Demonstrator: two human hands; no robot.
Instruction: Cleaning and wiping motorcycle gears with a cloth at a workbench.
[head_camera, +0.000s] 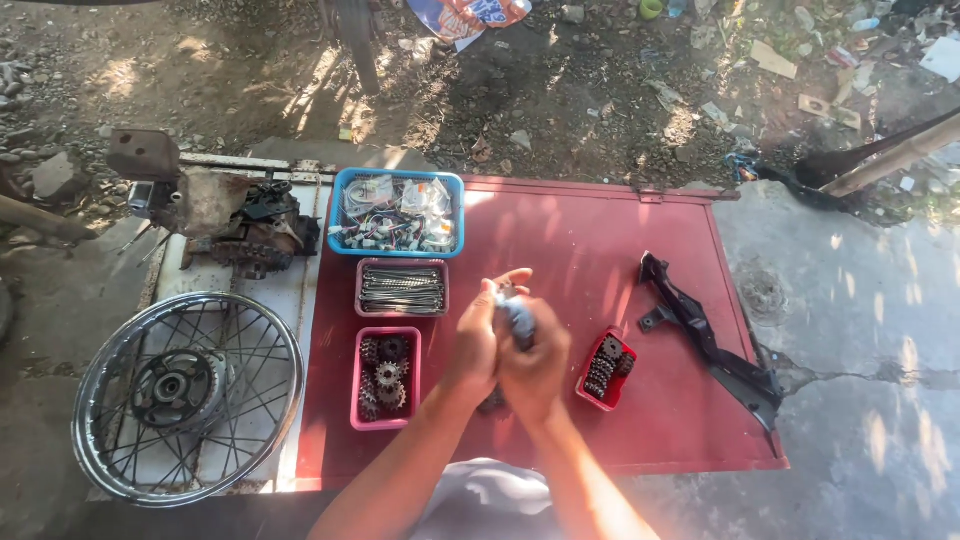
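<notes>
Fingers of both hands (510, 345) clasp a grey cloth (519, 318).

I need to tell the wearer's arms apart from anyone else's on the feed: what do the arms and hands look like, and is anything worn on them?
Both forearms are bare from elbow to wrist: no sleeves show, and no watch or band. The left hand and right hand wear no gloves; rings cannot be made out at this size. A pale grey-white garment shows at the bottom edge between the arms.
</notes>
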